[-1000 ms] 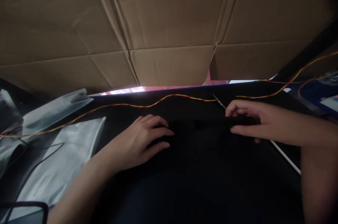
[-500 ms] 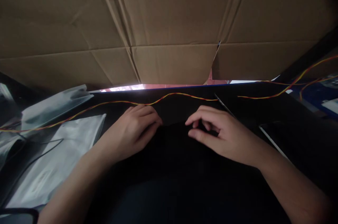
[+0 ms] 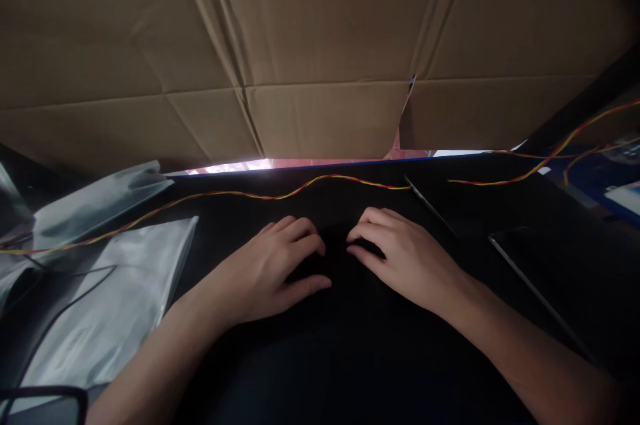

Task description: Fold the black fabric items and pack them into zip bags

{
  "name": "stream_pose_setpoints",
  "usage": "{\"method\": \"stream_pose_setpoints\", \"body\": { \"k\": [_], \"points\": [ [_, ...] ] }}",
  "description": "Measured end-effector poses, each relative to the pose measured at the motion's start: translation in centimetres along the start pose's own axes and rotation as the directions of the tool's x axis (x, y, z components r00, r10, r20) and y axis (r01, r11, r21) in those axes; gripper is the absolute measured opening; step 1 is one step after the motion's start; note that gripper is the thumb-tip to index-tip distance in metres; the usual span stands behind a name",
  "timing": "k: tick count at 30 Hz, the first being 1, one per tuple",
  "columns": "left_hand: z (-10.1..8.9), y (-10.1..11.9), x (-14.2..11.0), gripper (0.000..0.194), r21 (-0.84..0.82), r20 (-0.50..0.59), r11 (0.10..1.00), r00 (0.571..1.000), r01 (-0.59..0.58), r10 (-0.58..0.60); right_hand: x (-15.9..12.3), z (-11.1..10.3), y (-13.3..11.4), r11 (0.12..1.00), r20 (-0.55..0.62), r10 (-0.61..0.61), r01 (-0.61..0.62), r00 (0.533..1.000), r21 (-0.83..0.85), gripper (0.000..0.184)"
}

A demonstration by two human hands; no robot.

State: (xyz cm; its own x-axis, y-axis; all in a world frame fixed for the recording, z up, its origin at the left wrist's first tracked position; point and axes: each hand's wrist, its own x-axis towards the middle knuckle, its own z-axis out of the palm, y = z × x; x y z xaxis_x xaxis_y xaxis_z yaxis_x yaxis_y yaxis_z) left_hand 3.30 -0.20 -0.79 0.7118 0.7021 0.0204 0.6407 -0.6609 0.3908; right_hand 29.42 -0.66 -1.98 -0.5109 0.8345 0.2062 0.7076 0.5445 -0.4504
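Observation:
My left hand (image 3: 270,268) and my right hand (image 3: 403,255) lie close together on a black surface (image 3: 380,345) in the middle of the view. Their fingertips almost meet. The left hand's fingers are bent and its thumb reaches out below them, closed round something dark that I cannot make out. My right hand's fingers curl down onto the same dark spot. Whatever lies between them blends into the black surface.
A brown cardboard wall (image 3: 320,45) stands close behind. A twisted red-and-yellow wire (image 3: 300,190) runs across the back. Silver foil bags (image 3: 115,291) and a thin black cable (image 3: 60,311) lie at the left. A dark flat slab (image 3: 530,265) and a thin rod (image 3: 430,205) lie at the right.
My right hand has moved left from near the rod to meet the left hand at the centre. The left hand has shifted slightly and curled its fingers.

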Motion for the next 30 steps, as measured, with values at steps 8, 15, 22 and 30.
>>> {"method": "stream_pose_setpoints", "body": {
  "k": [8, 15, 22, 30],
  "points": [
    [-0.2, -0.4, -0.3, 0.021, 0.028, -0.027, 1.0, 1.0, 0.008, -0.007, 0.0, -1.3, 0.7, 0.984, -0.169, 0.177, -0.176, 0.97, 0.019, 0.015],
    [-1.2, -2.3, -0.4, 0.029, 0.103, -0.174, 0.993, 0.984, 0.064, -0.046, -0.4, -3.4, 2.7, 0.863, 0.244, 0.504, -0.497, 0.828, -0.092, 0.051],
    [-1.4, -2.4, -0.5, 0.034, 0.08, -0.214, 0.991, 0.973, 0.111, -0.092, -0.3, -4.5, 3.6, 0.788, 0.305, 0.435, -0.522, 0.847, 0.326, 0.018],
    [-1.4, -0.5, -0.2, 0.034, -0.142, -0.139, 0.976, 0.973, 0.163, -0.183, -0.8, -4.0, -0.1, 0.831, -0.112, 0.403, -0.312, 0.908, 0.46, 0.035]
  ]
}}
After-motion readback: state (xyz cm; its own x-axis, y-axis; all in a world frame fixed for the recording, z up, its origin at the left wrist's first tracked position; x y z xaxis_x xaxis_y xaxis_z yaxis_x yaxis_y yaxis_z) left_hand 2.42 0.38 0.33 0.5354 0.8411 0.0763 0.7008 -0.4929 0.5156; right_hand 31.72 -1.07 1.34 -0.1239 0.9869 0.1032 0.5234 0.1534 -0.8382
